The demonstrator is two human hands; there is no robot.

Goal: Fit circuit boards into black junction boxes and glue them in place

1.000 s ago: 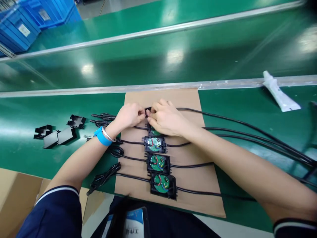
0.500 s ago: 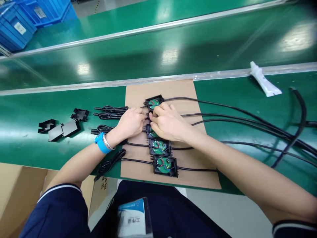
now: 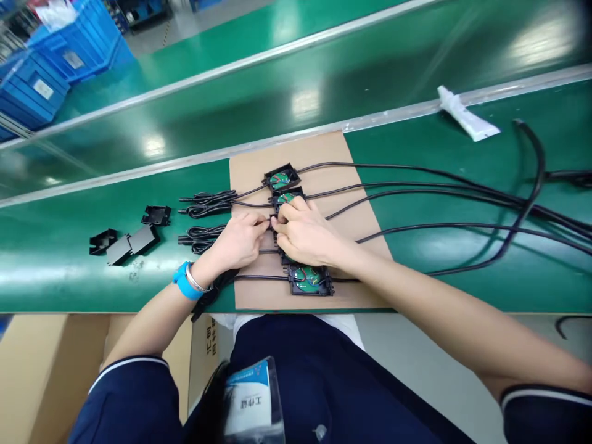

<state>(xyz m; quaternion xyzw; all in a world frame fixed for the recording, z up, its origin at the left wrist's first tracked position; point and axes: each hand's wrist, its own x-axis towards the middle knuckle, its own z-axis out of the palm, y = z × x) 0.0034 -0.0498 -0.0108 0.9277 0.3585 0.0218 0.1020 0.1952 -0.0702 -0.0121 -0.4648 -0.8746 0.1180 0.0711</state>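
Several black plastic boxes with green circuit boards stand in a column on a brown cardboard sheet [image 3: 259,293]. The farthest box [image 3: 282,177] and the second box [image 3: 289,196] show their boards and wires. My left hand [image 3: 240,242] pinches a black cable at the left end of the third box. My right hand [image 3: 303,231] lies over that box, its thumb and fingers closed at the box's left edge; it covers most of it and part of the fourth. The nearest box [image 3: 311,280] is in full view, a cable leaving each side.
Coiled black cables [image 3: 208,202] lie left of the cardboard. Farther left are several loose black covers [image 3: 144,238]. Long cables [image 3: 416,168] run off right, below a white tube [image 3: 467,114]. Blue crates [image 3: 76,55] stand at the back left, past a metal rail.
Both hands have moved down the column of boxes, from the farthest to the second and now the third. The two farthest boxes have come into view. The camera view has shifted as well.
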